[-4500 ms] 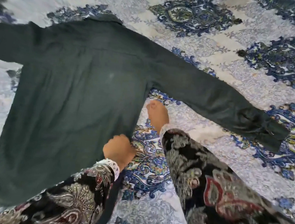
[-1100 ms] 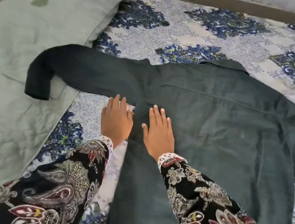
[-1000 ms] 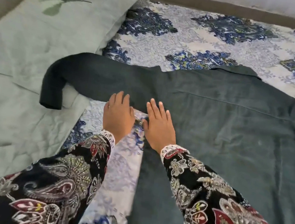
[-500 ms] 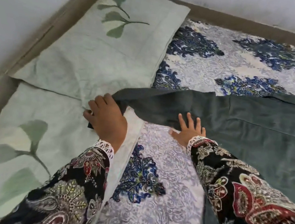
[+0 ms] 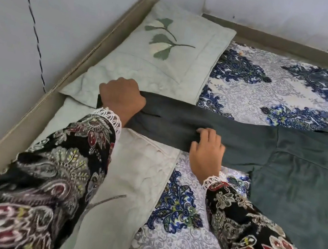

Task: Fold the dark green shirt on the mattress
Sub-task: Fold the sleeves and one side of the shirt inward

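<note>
Now the left hand (image 5: 122,98) has moved out from the armpit area to the sleeve's cuff end, fist curled tight around it over the pale green pillows (image 5: 162,62) — half a second ago it was only just reaching there. Right hand (image 5: 207,150), fingers lightly bent, pinches the sleeve's lower edge mid-length, just right of the left hand. The dark green shirt (image 5: 297,172) lies back-up on the patterned mattress (image 5: 266,91), its body right of both hands. Likely the sleeve fold-in comes next — folding barely begun.
</note>
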